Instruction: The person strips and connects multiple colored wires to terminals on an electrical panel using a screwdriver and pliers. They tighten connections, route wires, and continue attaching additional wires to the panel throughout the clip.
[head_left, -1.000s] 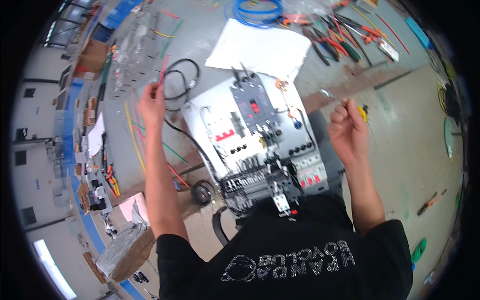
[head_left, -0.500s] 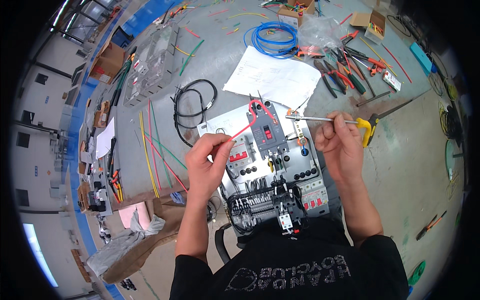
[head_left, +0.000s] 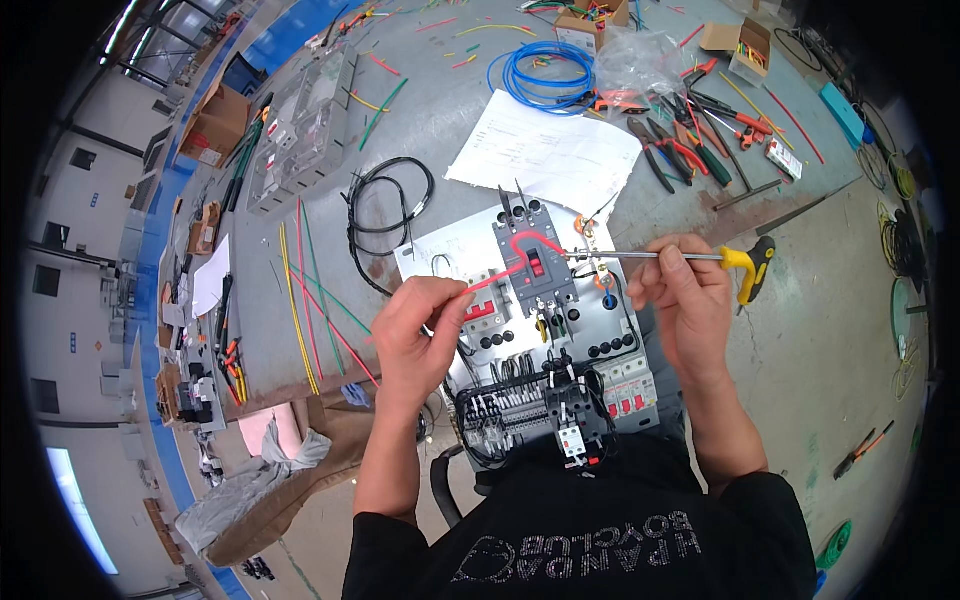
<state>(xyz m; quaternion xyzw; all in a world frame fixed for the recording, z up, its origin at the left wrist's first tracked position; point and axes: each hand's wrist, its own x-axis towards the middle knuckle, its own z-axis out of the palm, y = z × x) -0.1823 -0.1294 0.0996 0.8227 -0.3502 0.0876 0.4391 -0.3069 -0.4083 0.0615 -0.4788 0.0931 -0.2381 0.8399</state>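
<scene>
My left hand point(head_left: 418, 325) is closed in a pinch on a red wire point(head_left: 492, 285). The wire bends in a hook over the front of a dark grey circuit breaker point(head_left: 513, 262), which has a red toggle. Between thumb and fingers my right hand point(head_left: 683, 300) grips the shaft of a screwdriver point(head_left: 640, 255) with a yellow and black handle. Its tip meets the wire's far end beside the breaker; whether they are joined I cannot tell. The breaker is mounted on a metal panel point(head_left: 418, 262) with small red-switched breakers point(head_left: 627, 402), terminal blocks point(head_left: 505, 423) and a black contactor point(head_left: 577, 408).
Behind the panel lie a paper sheet point(head_left: 545, 150), a blue wire coil point(head_left: 545, 80) and a black cable loop point(head_left: 395, 170). Several pliers point(head_left: 655, 160) are at the far right. Loose yellow, red and green wires point(head_left: 297, 310) lie on the left of the grey table point(head_left: 440, 110).
The red wire's hook has come down over the breaker's front, its end now at the screwdriver's tip. The screwdriver has shifted lower and its handle has turned.
</scene>
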